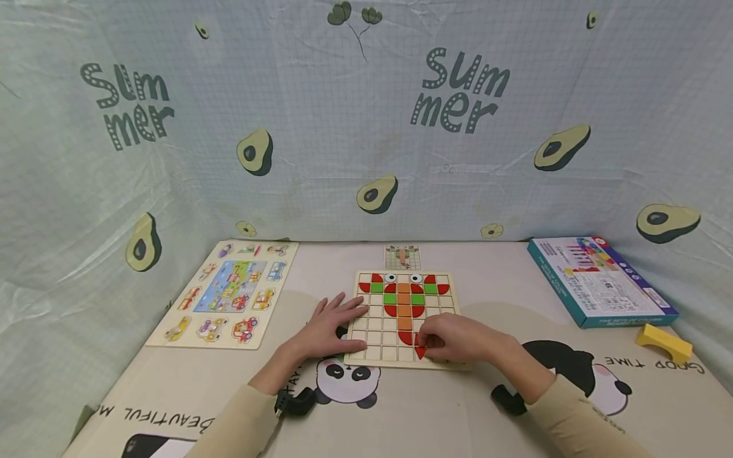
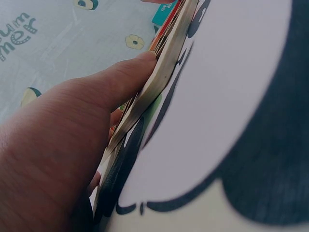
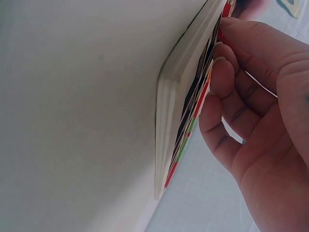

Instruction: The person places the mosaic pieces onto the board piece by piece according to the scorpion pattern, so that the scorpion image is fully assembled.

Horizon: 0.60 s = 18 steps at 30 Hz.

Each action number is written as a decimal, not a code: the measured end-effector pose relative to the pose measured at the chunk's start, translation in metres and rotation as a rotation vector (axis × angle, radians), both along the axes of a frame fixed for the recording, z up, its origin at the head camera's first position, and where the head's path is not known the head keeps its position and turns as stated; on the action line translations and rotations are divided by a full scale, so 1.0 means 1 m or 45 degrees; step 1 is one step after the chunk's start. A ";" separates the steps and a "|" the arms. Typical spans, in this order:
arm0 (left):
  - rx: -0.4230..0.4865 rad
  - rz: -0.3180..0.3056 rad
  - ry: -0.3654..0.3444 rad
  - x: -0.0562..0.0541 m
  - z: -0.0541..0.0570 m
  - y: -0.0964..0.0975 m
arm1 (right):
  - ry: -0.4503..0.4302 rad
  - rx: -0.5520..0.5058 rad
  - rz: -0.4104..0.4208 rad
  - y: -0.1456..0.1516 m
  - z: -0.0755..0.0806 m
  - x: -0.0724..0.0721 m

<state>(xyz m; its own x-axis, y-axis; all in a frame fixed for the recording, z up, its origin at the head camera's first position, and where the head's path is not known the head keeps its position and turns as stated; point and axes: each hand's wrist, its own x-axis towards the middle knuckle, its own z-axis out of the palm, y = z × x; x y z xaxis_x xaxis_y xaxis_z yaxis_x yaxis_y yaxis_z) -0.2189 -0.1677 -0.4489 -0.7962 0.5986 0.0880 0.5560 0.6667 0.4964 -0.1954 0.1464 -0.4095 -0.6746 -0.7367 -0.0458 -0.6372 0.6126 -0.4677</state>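
Observation:
A wooden grid board [image 1: 375,353] lies on the table, carrying red, green and orange pieces and two eye pieces laid out as a figure. Spread fingers of my left hand [image 1: 329,327] rest on its left edge; the left wrist view shows the thumb [image 2: 137,72] along the board's side. Over the lower right part, my right hand [image 1: 458,337] pinches a red piece [image 1: 420,352] between thumb and fingers, just at the grid near other red pieces. In the right wrist view the fingertips [image 3: 227,29] partly hide that piece. Behind the board lies a small pattern card [image 1: 403,257].
A wooden vehicle puzzle [image 1: 263,331] lies at the left. At the right are a teal game box [image 1: 595,280] and a yellow arch block [image 1: 664,343]. A patterned curtain [image 1: 321,127] closes off the back and sides. The tablecloth has printed pandas.

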 end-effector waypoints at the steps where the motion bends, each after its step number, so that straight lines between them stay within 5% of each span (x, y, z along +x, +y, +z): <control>1: -0.001 -0.001 0.000 0.000 0.000 0.000 | -0.001 -0.002 0.001 0.000 0.000 0.000; 18: -0.012 0.004 -0.021 0.000 0.001 0.000 | -0.034 -0.052 -0.078 0.013 0.006 0.002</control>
<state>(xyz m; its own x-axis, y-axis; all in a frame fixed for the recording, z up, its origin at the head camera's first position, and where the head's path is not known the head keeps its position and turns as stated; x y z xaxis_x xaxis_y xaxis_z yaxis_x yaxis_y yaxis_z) -0.2187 -0.1672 -0.4477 -0.7993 0.5970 0.0688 0.5457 0.6732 0.4991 -0.1933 0.1591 -0.4033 -0.7173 -0.6959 -0.0348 -0.5863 0.6298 -0.5095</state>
